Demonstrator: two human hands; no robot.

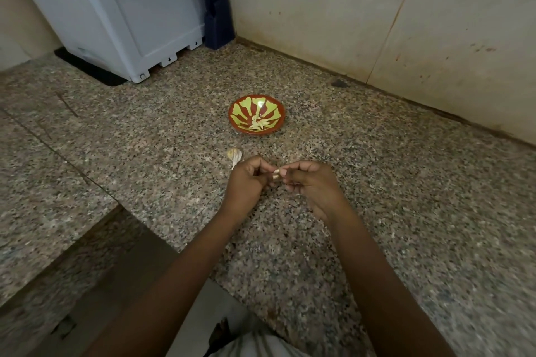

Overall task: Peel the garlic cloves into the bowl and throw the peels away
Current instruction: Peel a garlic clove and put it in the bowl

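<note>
left hand point(246, 181): fingers curled, pinching one end of a clove point(276, 175), held just above the surface point(377, 182)
right hand point(311, 185): fingers curled too, thumb and fingertips gripping the other end of the same clove, nails right on it
clove: small, pale tan, between the two hands, mostly hidden by fingers; can't tell how much skin is on it
bowl point(242, 109): red-brown with a yellow-green petal pattern, upright on the surface, beyond the hands and well apart from them
peeled cloves point(259, 124): small pale cluster lying in the bowl toward its near side; count unclear
garlic head point(234, 154): pale, papery, lying on the surface just beyond the left hand, between that hand and the bowl; its stem end is partly hidden behind the knuckles
surface: speckled granite, runs back into a wall corner
white appliance point(107, 14): back left, standing on a black mat point(87, 66)
knife block point(217, 23): dark blue, handles up, in the corner just beside the appliance, against the wall point(319, 9)
wall: beige tiles, some stains on the right
forearms: bare, both enter from the bottom edge
</note>
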